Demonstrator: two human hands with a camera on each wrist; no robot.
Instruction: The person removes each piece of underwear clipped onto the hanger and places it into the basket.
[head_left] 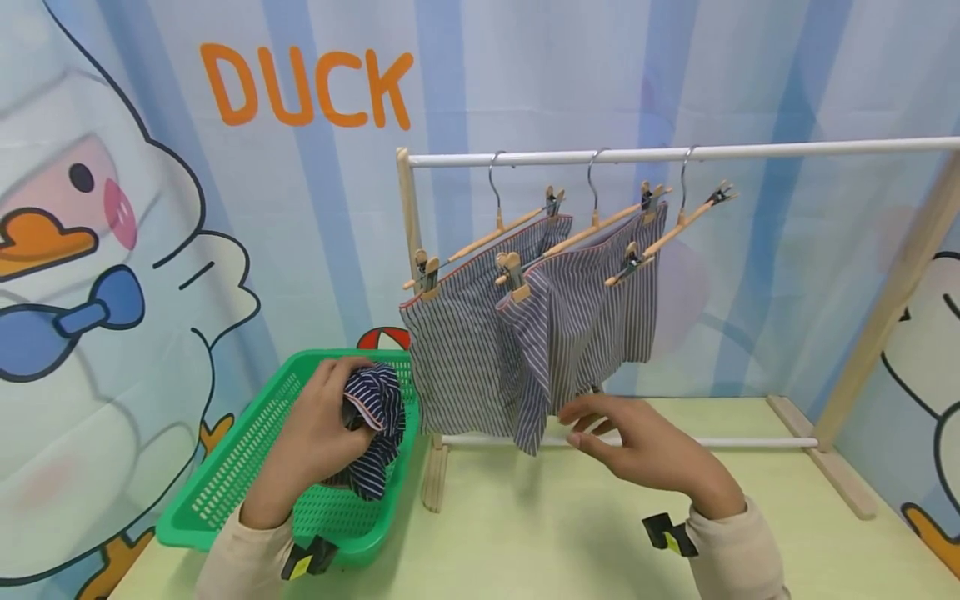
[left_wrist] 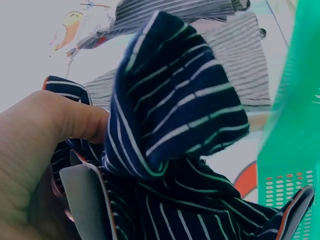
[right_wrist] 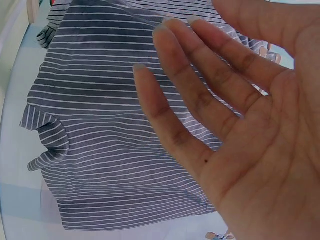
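My left hand (head_left: 313, 429) grips a bunched navy garment with white stripes (head_left: 381, 433) over the green basket. In the left wrist view, the thumb presses on this garment (left_wrist: 185, 100), whose folds hide its full shape. My right hand (head_left: 648, 442) is beside the lower hem of striped shorts (head_left: 581, 321) clipped to the middle hanger. Seen from the right wrist, its fingers (right_wrist: 200, 100) are loosely extended with nothing held in them. Another pair of striped shorts (head_left: 461, 358) hangs from the left hanger. The right hanger (head_left: 663, 237) carries nothing on its clips.
The green basket (head_left: 176, 512) stands on the pale yellow table (head_left: 555, 550) at left. A rack with a white rail (head_left: 787, 150) and wooden posts (head_left: 888, 300) spans the back and right. A duck-print curtain (head_left: 315, 217) hangs behind, and a white lower bar (head_left: 738, 443) runs near the table.
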